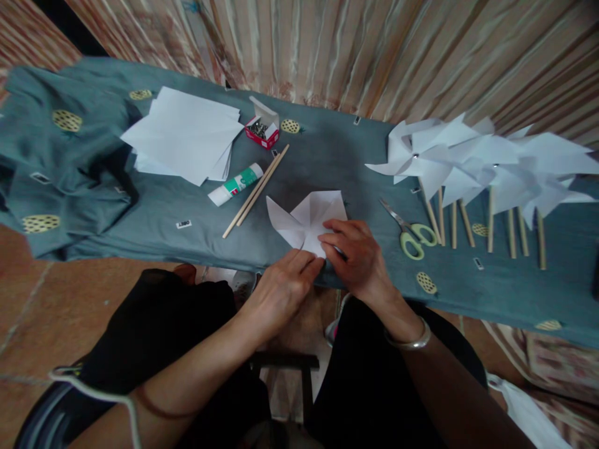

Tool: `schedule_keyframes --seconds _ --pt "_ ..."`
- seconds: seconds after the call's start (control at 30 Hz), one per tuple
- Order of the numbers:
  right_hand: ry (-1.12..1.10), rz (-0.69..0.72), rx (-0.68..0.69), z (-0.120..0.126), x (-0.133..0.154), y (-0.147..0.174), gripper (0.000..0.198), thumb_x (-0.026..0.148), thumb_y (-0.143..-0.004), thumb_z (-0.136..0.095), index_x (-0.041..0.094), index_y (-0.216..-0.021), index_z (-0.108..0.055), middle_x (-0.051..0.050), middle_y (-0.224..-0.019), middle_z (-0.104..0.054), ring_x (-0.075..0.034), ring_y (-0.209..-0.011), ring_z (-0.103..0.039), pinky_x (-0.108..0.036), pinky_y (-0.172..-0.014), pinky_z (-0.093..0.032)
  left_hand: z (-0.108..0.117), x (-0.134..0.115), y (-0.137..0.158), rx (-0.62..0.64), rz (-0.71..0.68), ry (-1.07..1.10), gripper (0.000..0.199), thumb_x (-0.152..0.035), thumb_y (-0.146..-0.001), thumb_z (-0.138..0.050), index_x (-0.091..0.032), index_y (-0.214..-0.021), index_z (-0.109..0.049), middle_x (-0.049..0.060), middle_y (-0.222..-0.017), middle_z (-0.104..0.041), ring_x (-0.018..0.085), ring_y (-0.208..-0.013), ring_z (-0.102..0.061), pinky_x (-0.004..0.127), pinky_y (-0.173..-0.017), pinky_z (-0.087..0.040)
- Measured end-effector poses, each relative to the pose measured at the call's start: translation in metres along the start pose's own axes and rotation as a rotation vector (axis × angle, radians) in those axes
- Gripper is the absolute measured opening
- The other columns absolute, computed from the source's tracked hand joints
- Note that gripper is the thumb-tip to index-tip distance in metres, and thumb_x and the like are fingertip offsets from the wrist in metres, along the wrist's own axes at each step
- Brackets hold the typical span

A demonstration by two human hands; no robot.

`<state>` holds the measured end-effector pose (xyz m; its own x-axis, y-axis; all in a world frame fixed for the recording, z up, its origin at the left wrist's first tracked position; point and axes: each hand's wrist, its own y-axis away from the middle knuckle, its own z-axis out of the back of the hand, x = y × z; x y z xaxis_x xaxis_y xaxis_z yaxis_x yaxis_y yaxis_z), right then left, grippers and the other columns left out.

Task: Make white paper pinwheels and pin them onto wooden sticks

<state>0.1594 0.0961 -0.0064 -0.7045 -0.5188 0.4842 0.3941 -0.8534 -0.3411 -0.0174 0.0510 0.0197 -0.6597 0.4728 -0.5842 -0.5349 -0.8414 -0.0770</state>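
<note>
A white paper pinwheel [306,215], without a stick, lies near the front edge of the cloth-covered table. My left hand [292,277] is closed on its lower edge, with fingertips pressed to the paper. From the right, my right hand [353,252] grips the paper with bent fingers; part of the sheet is hidden beneath it. Left of the pinwheel lie two wooden sticks [256,192] and a glue stick [236,184] with a green label. Scissors [409,234] with pale green handles rest to the right of my right hand.
A stack of white paper [185,134] lies at the back left beside an open red box [262,130] of small metal pins. Several finished pinwheels [486,159] on sticks overlap at the right. Bunched cloth [93,168] covers the left end; a pleated curtain [318,50] hangs behind.
</note>
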Motion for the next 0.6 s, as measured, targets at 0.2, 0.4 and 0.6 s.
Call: schedule_keyframes --seconds 0.2,0.4,0.6 --pt "0.035 0.017 -0.007 -0.0006 0.0022 -0.0003 0.023 0.016 -0.092 -0.051 0.025 -0.095 -0.072 -0.006 -0.112 -0.070 -0.025 -0.104 -0.058 -0.045 -0.093 -0.051 -0.0009 0.0010 0.0002 -0.007 -0.005 -0.005 0.025 -0.007 -0.095 -0.040 -0.016 -0.112 -0.055 0.007 -0.102 -0.061 0.018 -0.096 -0.058 0.033 -0.082 -0.055" --pt "0.111 0.073 -0.012 -0.0021 0.0034 -0.0007 0.025 0.013 -0.090 -0.051 0.022 -0.097 -0.072 -0.008 -0.113 -0.070 -0.025 -0.103 -0.059 -0.043 -0.091 -0.053 -0.0002 0.0011 -0.0009 0.000 -0.001 0.001 0.020 -0.009 -0.095 -0.042 -0.013 -0.108 -0.057 0.007 -0.101 -0.061 0.019 -0.094 -0.058 0.032 -0.081 -0.055" --pt "0.109 0.066 0.022 -0.0023 0.0035 0.0001 0.027 0.013 -0.090 -0.050 0.024 -0.102 -0.071 -0.008 -0.117 -0.068 -0.026 -0.105 -0.057 -0.045 -0.094 -0.050 -0.0016 0.0011 -0.0002 -0.009 0.001 -0.003 0.023 -0.008 -0.095 -0.041 -0.015 -0.110 -0.057 0.007 -0.101 -0.061 0.019 -0.094 -0.058 0.032 -0.080 -0.055"
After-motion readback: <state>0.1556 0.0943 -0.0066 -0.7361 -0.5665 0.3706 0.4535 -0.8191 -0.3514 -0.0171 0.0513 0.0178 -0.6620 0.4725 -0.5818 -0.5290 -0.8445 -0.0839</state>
